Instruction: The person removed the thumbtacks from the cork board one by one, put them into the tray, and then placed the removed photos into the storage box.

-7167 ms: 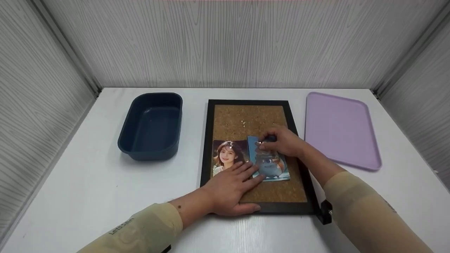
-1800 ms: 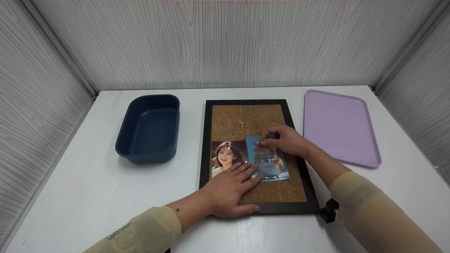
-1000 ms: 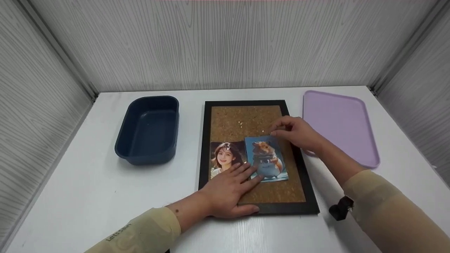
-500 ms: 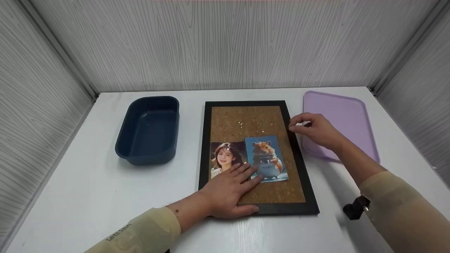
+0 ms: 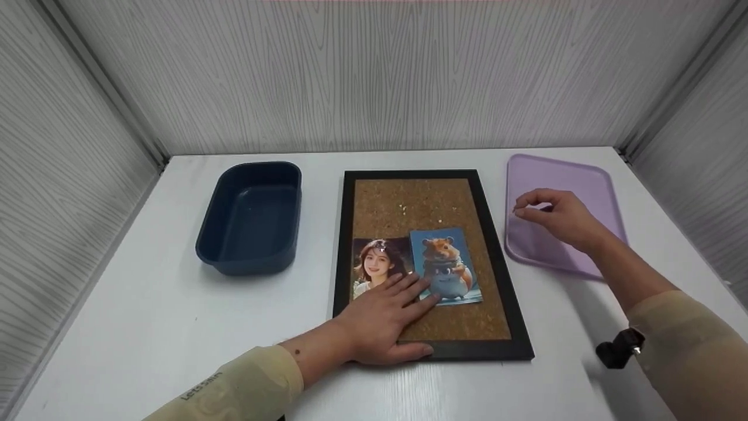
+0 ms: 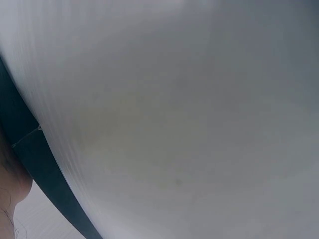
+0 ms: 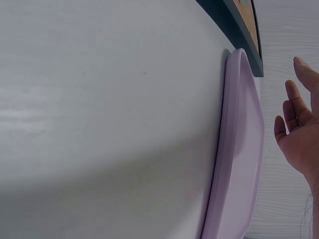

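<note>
My left hand [image 5: 380,321] lies flat with spread fingers on the lower part of a black-framed cork board [image 5: 447,324]. Its fingertips touch the lower edges of two photos on the cork. One is a portrait photo of a person [image 5: 372,257], with a tiny bright spot near its top. To its right is a blue photo of a hamster [image 5: 447,266], slightly tilted. Over the purple tray [image 5: 596,193] hovers my right hand [image 5: 564,219], its fingers loosely curved. No object shows between those fingers in the right wrist view.
A deep navy-blue rectangular bin [image 5: 251,228] stands left of the board on the white table [image 5: 146,327]. Several small pale specks dot the upper cork. Pale wood-grain panels [image 5: 374,76] enclose the back and sides.
My right hand has left the top of the hamster photo and moved right, over the board's edge, to above the purple tray. My left hand has stayed on the board.
</note>
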Motion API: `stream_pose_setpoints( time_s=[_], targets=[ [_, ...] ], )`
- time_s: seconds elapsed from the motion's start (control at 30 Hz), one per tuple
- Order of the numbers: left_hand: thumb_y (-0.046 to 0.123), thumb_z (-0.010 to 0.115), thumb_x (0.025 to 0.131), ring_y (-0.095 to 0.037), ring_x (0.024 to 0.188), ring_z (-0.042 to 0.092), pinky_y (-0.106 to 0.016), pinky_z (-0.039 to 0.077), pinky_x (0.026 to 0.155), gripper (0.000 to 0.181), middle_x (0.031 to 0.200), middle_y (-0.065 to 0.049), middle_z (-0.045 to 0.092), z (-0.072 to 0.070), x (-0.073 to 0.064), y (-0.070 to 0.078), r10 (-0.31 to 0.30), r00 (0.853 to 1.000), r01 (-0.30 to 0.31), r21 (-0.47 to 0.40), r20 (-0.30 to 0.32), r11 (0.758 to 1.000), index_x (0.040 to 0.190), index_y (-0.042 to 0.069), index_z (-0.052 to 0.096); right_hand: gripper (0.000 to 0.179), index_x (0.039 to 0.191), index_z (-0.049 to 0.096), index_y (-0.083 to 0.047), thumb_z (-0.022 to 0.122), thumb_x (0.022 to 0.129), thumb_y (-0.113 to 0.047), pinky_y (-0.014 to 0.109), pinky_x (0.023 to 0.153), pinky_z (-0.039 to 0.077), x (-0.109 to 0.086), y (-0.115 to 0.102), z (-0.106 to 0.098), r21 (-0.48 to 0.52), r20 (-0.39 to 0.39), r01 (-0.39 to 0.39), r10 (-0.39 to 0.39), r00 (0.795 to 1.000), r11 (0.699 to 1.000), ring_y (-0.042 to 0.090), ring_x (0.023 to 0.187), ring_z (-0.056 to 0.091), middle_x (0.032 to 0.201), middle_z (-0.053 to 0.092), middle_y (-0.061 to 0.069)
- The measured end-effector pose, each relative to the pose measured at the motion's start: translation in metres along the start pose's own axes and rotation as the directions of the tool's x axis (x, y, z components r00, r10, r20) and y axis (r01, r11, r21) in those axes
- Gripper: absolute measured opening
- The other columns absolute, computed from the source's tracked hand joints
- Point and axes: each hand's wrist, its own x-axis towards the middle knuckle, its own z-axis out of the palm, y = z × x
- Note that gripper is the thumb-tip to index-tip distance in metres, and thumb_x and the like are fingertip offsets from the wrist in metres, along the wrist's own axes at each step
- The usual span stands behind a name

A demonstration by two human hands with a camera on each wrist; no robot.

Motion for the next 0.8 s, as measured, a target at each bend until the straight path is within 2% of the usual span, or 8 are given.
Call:
stream_pose_setpoints(
  time_s=[0.43,0.63,0.8],
  targets=[
    [0.077,0.027,0.104,-0.025,0.163,0.011,-0.042,0.011,0.131,0.087,0.177,-0.006,0.016,0.000,0.000,-0.001,0.013,1.000,-0.012,0.015,-0.025,1.000,0.172,0.022,0.022,0.023,0.114,0.074,0.003,0.076,0.101,-0.015,0.016,0.085,0.046,-0.007,0.022,-0.020,0.012,-0.025,-0.025,0.025,0.999,1.000,0.006,0.105,0.060,0.111,0.075,-0.001],
    [0.078,0.025,0.103,-0.024,0.163,0.009,-0.041,0.009,0.131,0.088,0.178,-0.006,0.014,-0.001,0.001,-0.001,0.015,1.000,-0.015,0.001,-0.017,1.000,0.172,0.022,0.021,0.024,0.116,0.074,0.003,0.076,0.101,-0.016,0.014,0.085,0.045,-0.010,0.027,-0.025,-0.028,-0.026,-0.063,0.062,0.998,0.998,0.005,0.105,0.058,0.108,0.074,-0.008],
    [0.078,0.024,0.103,-0.025,0.163,0.010,-0.042,0.010,0.131,0.088,0.178,-0.006,0.012,-0.002,0.001,0.001,0.018,1.000,-0.017,0.014,-0.011,1.000,0.172,0.023,0.020,0.024,0.117,0.075,0.002,0.075,0.101,-0.017,0.014,0.084,0.045,-0.015,0.029,-0.027,-0.064,-0.028,-0.092,0.090,0.996,0.994,0.007,0.104,0.057,0.110,0.074,-0.006]
  ],
)
